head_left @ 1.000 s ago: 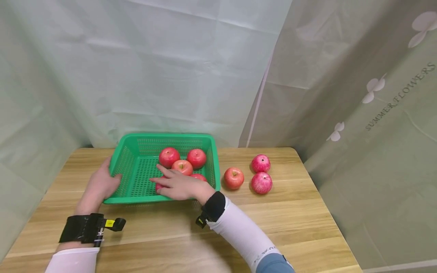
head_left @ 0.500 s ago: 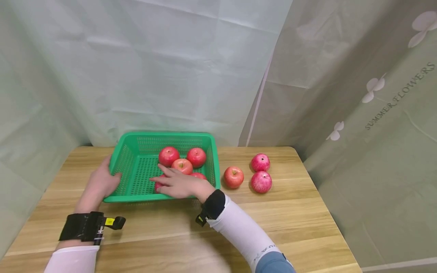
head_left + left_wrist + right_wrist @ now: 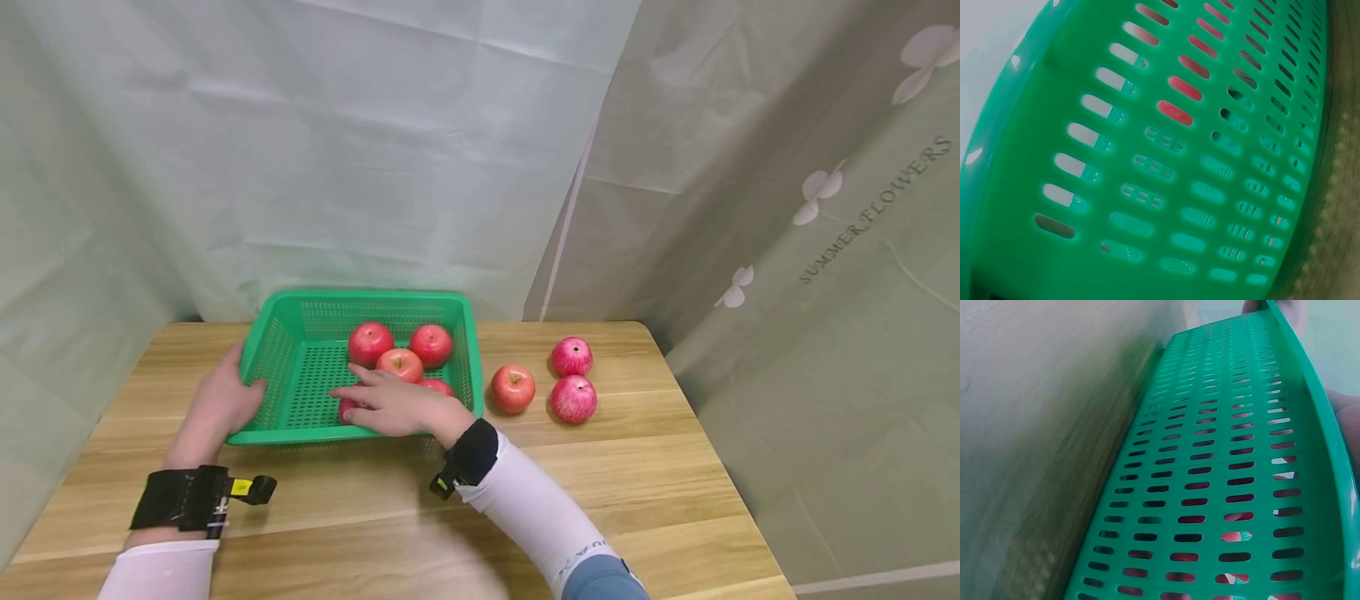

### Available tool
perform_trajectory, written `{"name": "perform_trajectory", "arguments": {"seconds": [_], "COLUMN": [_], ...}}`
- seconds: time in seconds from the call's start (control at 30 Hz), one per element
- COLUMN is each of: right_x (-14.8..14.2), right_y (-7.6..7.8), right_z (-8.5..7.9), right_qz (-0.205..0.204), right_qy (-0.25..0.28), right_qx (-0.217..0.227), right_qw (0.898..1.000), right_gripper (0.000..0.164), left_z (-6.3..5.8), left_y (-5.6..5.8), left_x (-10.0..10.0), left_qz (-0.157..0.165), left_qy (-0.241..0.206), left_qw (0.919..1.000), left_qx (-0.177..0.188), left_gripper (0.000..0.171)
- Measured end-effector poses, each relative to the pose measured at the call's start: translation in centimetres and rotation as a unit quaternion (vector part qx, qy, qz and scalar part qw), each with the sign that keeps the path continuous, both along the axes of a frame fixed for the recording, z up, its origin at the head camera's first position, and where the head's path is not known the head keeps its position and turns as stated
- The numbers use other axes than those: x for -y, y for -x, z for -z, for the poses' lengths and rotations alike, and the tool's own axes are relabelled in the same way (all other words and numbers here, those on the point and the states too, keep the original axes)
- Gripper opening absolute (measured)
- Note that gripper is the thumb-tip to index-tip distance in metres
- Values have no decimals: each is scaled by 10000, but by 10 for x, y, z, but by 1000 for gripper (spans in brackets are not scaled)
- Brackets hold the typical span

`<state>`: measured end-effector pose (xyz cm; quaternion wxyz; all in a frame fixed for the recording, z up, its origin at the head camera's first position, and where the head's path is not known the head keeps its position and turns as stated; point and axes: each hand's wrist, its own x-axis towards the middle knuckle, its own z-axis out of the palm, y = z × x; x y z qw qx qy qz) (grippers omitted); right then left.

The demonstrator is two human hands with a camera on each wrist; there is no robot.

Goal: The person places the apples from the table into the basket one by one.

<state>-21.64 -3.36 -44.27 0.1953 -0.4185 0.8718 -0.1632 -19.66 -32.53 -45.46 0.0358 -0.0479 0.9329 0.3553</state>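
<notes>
In the head view a green plastic basket [image 3: 360,435] stands on the wooden table with several red apples [image 3: 371,344] in its right part. My left hand [image 3: 225,400] grips the basket's left wall, its thumb toward the inside and its other fingers hidden by the wall. Over the front of the basket, my right hand [image 3: 397,404] has its fingers spread, fairly straight. They rest over a partly hidden apple [image 3: 347,408] near the front wall; contact underneath is hidden. Both wrist views show the basket's slotted wall [image 3: 1147,231], with red showing through.
Right of the basket, a paler apple [image 3: 513,389] lies on the table [image 3: 637,500]. Two streaky pink-red apples [image 3: 573,399] sit together farther right. A pale curtain [image 3: 375,167] hangs close behind the table's back edge.
Hardly anything differs. The apple under my right hand shows slightly farther left than before, while both hands and the basket stay in place.
</notes>
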Motion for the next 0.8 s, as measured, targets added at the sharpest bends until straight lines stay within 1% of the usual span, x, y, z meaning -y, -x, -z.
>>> {"name": "perform_trajectory", "arguments": {"seconds": [0.17, 0.4, 0.63, 0.73, 0.8], "right_x": [-3, -13, -25, -34, -42], "right_y": [-2, -6, -9, -11, -11], "right_z": [-2, -6, -7, -10, -11], "right_qz": [35, 204, 233, 176, 57], "right_qy": [125, 348, 521, 828, 1127], "right_qx": [-112, -242, -491, -536, -585], "right_qw": [9999, 9989, 9972, 9950, 9919], "right_gripper": [53, 51, 49, 47, 46], "left_z": [1, 2, 2, 2, 2], "left_y": [0, 0, 1, 0, 0], "left_x": [0, 0, 1, 2, 2], "left_qz": [17, 73, 132, 130, 123], "left_qy": [-18, 38, 37, 81, 111], "left_qw": [10000, 9999, 9999, 9999, 9998], "left_qx": [-26, -123, -88, -66, -85], "left_gripper": [77, 77, 77, 78, 78]}}
